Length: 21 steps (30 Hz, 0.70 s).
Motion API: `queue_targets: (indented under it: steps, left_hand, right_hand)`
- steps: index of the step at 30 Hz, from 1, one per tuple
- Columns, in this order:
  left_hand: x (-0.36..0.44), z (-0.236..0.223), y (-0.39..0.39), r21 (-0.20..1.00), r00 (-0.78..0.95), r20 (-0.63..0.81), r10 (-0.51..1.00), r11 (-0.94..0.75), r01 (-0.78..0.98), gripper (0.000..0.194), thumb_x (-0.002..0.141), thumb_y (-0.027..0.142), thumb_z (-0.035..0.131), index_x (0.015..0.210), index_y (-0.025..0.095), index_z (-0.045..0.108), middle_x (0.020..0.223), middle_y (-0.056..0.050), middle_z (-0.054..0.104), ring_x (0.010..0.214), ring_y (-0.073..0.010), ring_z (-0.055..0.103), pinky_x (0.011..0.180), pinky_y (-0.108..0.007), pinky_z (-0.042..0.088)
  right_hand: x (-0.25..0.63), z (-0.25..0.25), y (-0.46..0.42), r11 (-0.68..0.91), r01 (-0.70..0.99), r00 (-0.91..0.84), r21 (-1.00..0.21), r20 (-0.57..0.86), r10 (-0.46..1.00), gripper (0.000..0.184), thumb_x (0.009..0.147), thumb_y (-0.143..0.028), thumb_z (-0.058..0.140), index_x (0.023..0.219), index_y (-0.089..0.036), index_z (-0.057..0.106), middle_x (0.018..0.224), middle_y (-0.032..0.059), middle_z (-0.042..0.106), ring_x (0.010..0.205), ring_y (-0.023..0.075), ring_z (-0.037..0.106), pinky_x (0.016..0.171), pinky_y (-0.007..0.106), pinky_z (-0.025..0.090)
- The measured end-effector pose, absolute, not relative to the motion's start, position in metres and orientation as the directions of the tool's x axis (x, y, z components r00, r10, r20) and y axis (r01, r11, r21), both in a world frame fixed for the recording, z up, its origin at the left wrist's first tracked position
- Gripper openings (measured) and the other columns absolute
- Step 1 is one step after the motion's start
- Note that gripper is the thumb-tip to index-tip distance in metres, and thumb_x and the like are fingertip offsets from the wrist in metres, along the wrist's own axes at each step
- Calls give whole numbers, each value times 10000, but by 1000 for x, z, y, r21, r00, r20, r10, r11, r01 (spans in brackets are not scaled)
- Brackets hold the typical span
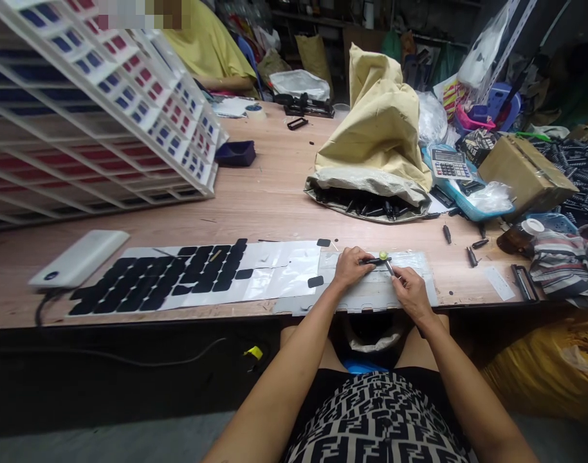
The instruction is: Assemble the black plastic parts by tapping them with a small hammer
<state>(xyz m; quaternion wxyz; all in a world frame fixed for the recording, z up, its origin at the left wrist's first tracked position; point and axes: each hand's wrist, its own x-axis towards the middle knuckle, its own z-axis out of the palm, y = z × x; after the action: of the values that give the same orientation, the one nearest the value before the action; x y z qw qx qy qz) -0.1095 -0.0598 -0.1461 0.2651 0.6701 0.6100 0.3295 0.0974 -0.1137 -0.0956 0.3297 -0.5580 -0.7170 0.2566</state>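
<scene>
My left hand [350,265] is closed on a slim black part [371,261] above a grey mat [431,292]. At the far end of that part sits a small round yellow-green piece [383,255]. Pinched in my right hand [412,292] is a short metal tool [389,267], its tip up against the black part near the green piece. Its exact kind is too small to make out. Left of my hands lies a white backing sheet [279,273] with rows of black rounded stickers [144,283], and two loose black stickers lie near its right end.
A yellow sack [376,128] spills black parts at the table's middle. A white plastic crate [211,161] stands left, with a white power bank [82,257] before it. A calculator [451,165], a cardboard box [525,170] and a brown jar [513,238] crowd the right. Someone in yellow sits opposite.
</scene>
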Motion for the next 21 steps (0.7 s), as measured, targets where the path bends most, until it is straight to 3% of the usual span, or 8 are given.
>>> queue_targets:
  steps: [4,10,14,21]
  left_hand:
    - [-109,-144,-60,748,43,125,991,-123,653,204,762,272,787,966,271,802,951,-20,709,995,-245,563,897,-381,462]
    - [-110,-145,-61,761,55,108,993,-118,638,204,756,273,788,960,277,795,956,-18,700,1010,-251,548,908,-387,457]
    - [-112,-143,-61,753,93,100,991,-137,644,195,748,287,809,942,293,800,956,-21,691,1020,-255,545,915,-396,456]
    - [-120,-128,-99,737,305,164,938,-322,595,169,769,330,821,937,321,804,1071,-32,696,1111,-268,543,1036,-444,401]
  right_hand:
    - [116,-95,-93,199,729,-71,-655,217,974,327,904,-257,524,1144,-181,735,960,69,689,787,178,610,824,302,509]
    - [132,-89,-51,1,942,37,-336,107,994,351,904,-151,498,1169,-159,729,1035,107,656,913,212,589,828,292,450]
    - [123,-97,-35,41,978,-18,-202,117,993,351,962,-161,444,1194,-174,707,1082,109,635,949,208,563,822,278,426]
    - [118,-108,-4,29,986,-6,-167,137,991,342,981,-141,399,1146,-160,698,1107,111,620,976,202,521,848,263,409]
